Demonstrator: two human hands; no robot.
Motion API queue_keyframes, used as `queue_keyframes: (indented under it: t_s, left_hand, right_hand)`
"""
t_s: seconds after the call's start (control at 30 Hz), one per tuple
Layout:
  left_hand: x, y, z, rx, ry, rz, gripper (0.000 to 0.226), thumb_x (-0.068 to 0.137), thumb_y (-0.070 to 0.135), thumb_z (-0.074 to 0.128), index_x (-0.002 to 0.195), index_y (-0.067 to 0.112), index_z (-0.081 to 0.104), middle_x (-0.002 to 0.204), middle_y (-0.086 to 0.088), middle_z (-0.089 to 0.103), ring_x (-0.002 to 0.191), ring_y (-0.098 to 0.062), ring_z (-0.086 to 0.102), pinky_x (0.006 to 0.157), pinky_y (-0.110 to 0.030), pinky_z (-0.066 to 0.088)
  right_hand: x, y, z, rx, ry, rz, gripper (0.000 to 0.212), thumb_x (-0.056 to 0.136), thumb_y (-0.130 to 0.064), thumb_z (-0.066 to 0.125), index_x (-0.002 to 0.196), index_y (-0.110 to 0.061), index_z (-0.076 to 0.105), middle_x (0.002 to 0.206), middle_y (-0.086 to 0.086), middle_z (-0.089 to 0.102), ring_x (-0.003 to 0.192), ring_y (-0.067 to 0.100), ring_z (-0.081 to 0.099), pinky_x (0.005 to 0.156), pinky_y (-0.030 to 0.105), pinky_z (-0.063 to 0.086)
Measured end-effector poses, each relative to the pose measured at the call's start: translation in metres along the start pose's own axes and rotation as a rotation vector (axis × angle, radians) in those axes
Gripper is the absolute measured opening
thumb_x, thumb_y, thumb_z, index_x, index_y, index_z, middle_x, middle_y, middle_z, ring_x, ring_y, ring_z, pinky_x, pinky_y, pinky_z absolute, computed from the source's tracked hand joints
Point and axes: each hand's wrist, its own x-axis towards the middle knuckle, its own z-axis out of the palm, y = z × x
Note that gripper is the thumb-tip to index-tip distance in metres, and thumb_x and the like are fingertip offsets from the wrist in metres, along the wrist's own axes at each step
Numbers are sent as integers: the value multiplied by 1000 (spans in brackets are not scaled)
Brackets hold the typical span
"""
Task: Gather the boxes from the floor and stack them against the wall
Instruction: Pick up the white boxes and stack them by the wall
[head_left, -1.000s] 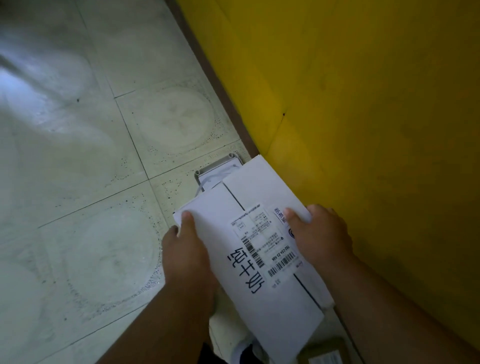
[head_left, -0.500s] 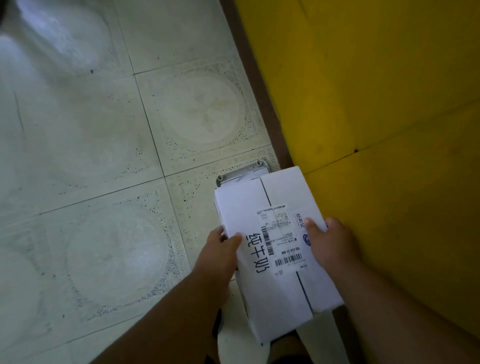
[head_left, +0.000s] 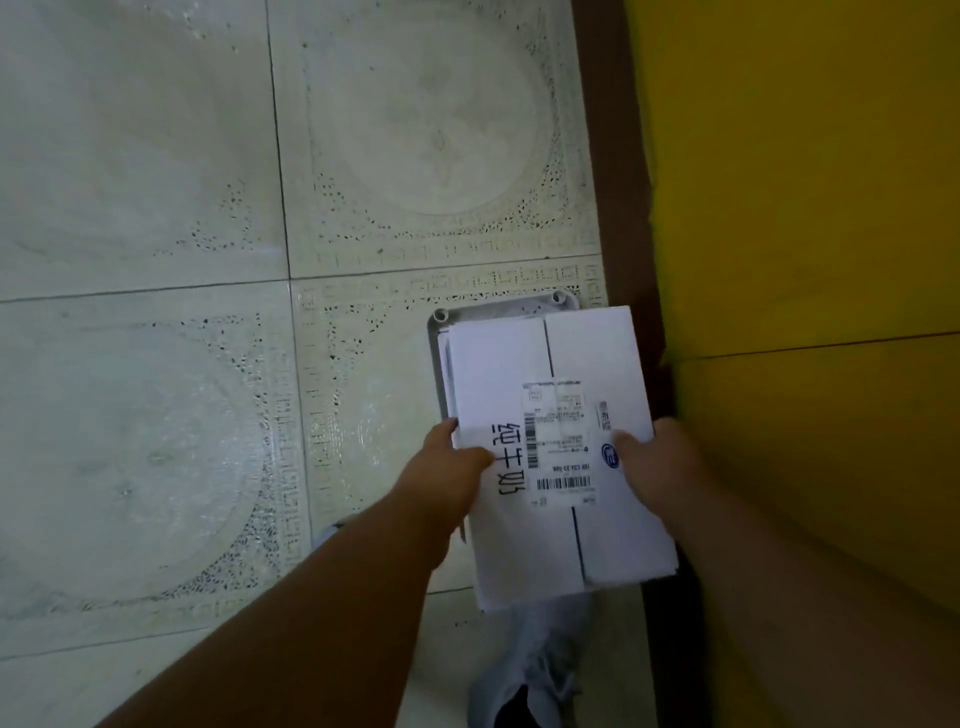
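Note:
A white cardboard box (head_left: 519, 374) with a shipping label and black handwritten characters is held flat between both hands, close to the yellow wall (head_left: 805, 182). My left hand (head_left: 447, 478) grips its left edge with the thumb on top. My right hand (head_left: 660, 478) grips its right side, thumb on the lid. Directly under the box lies a grey plastic case (head_left: 498, 312) with screw posts at its corners; only its far and left rim shows. Whether the box rests on the case, I cannot tell.
A dark brown skirting (head_left: 618, 156) runs along the foot of the wall. The floor (head_left: 156, 208) is pale patterned tile. A grey shoe (head_left: 535, 680) shows just below the box, near the skirting.
The box has turned square to the wall and moved over the grey case, covering more of it. Both hands have kept their grip on it.

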Motion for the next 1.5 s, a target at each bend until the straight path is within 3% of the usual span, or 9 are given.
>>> queue_keyframes:
  t_s: [0.27,0.6,0.8,0.87,0.97,1.03,1.13,1.3,1.5]
  left_hand:
    - [54,-11,-3,105,-12,32,60,87,13,60,141,28,41,129,-7,61,113,-33,59,98,-55,49]
    - [60,-16,-5,-1,-81,87,40,97,17,54,132,33,44,131,-4,60,111,-24,60,98,-44,48]
    - [43,-5,-7,47,15,127,74,99,22,53,156,27,6,158,-4,31,138,-29,39,111,-44,33]
    - [29,4,-8,96,111,204,66,101,20,47,157,24,12,160,0,27,141,-24,36,108,-36,35]
    - [-6,15,-8,102,197,342,50,102,15,39,151,23,30,140,12,45,121,-13,49,89,-14,40]
    - [-40,22,-5,89,224,415,45,103,18,38,148,26,36,139,11,50,120,-9,50,89,-13,38]
    - [-92,35,-3,108,255,524,36,104,21,37,137,27,51,130,13,58,102,2,58,75,-6,43]
    - [-179,56,-4,221,208,648,27,102,16,39,107,23,65,98,10,68,91,-3,64,75,-17,46]
    - [-251,78,-8,494,79,834,26,102,20,39,101,26,64,91,13,68,85,3,61,74,-14,47]
  right_hand:
    - [29,0,40,1,-79,-35,41,91,-29,66,124,-6,57,125,14,62,111,39,60,93,47,52]
    - [35,-11,32,35,-159,-10,36,93,-26,64,123,-8,57,117,13,64,102,35,62,91,45,53]
    - [24,-21,28,-12,-96,-47,39,96,-27,59,126,-3,54,126,17,60,106,33,60,80,37,53]
    - [9,-31,26,38,42,-99,38,98,-23,54,130,-5,51,129,15,58,107,32,60,72,28,47]
    - [-25,-48,21,101,140,-263,44,99,-21,49,141,-9,45,140,10,51,123,29,56,88,32,51]
    - [-55,-59,13,103,139,-356,46,99,-22,47,145,-12,42,145,7,47,129,25,51,100,34,47]
    - [-104,-77,-5,161,113,-449,43,99,-25,46,141,-16,47,139,6,54,121,24,58,92,45,56]
    - [-192,-88,-52,211,125,-513,34,102,-27,43,132,-18,56,130,-2,61,117,8,56,92,21,44]
    - [-260,-74,-92,366,258,-440,29,101,-28,47,125,-20,62,118,-3,68,105,5,60,82,13,47]
